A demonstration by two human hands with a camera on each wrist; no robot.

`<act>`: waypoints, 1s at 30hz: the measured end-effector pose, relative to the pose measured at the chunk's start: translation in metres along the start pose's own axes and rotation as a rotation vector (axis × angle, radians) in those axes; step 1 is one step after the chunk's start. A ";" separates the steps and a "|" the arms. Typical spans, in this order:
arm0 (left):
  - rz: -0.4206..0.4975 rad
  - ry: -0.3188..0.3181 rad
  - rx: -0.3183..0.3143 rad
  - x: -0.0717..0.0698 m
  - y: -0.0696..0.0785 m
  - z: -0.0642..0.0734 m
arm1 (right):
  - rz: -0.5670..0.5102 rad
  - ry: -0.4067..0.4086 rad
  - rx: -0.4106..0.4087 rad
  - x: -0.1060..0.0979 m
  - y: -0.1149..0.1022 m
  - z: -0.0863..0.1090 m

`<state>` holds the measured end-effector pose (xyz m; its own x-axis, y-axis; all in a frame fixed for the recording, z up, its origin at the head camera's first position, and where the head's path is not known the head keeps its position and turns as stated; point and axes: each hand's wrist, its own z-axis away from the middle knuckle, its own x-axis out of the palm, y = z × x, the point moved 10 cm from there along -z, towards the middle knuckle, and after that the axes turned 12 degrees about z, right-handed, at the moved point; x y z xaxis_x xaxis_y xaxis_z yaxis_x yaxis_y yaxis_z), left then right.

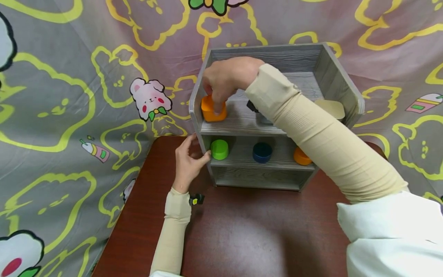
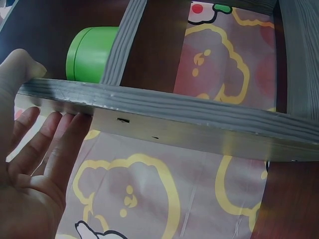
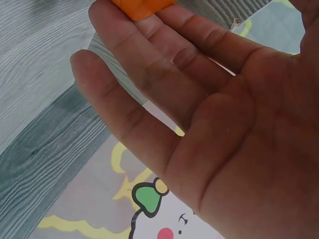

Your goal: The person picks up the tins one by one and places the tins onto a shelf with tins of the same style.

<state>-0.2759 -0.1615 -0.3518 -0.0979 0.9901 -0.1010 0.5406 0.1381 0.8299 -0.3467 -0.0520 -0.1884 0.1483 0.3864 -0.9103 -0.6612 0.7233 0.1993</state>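
Note:
My right hand (image 1: pixel 230 75) reaches down over the top level of a grey wood-grain shelf (image 1: pixel 257 182). It holds an orange container (image 1: pixel 209 111) at the left end, the thumb across its front. In the right wrist view only a bit of the orange container (image 3: pixel 142 7) shows at the fingertips. My left hand (image 1: pixel 188 163) grips the shelf's left side panel (image 2: pixel 164 107), thumb on the inner side and fingers on the outer face. Close to that thumb, on the level below, stands a round green container (image 2: pixel 92 55).
On the middle level are a dark blue round container (image 1: pixel 262 152) and another orange container (image 1: pixel 302 157), partly behind my right sleeve. A cream-coloured lid-like piece (image 1: pixel 330 109) lies on the top right. The shelf stands on a dark brown table (image 1: pixel 249 231) before a patterned cloth.

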 end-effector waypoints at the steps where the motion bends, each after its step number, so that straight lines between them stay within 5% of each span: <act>1: -0.001 0.001 0.001 0.000 0.000 0.000 | 0.003 -0.001 -0.002 0.000 0.000 0.000; 30: 0.004 0.005 0.005 0.000 0.001 0.000 | -0.029 -0.021 -0.005 0.001 -0.002 0.006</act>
<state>-0.2753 -0.1615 -0.3508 -0.0994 0.9905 -0.0948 0.5454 0.1339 0.8274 -0.3407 -0.0501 -0.1877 0.1832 0.3773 -0.9078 -0.6602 0.7314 0.1708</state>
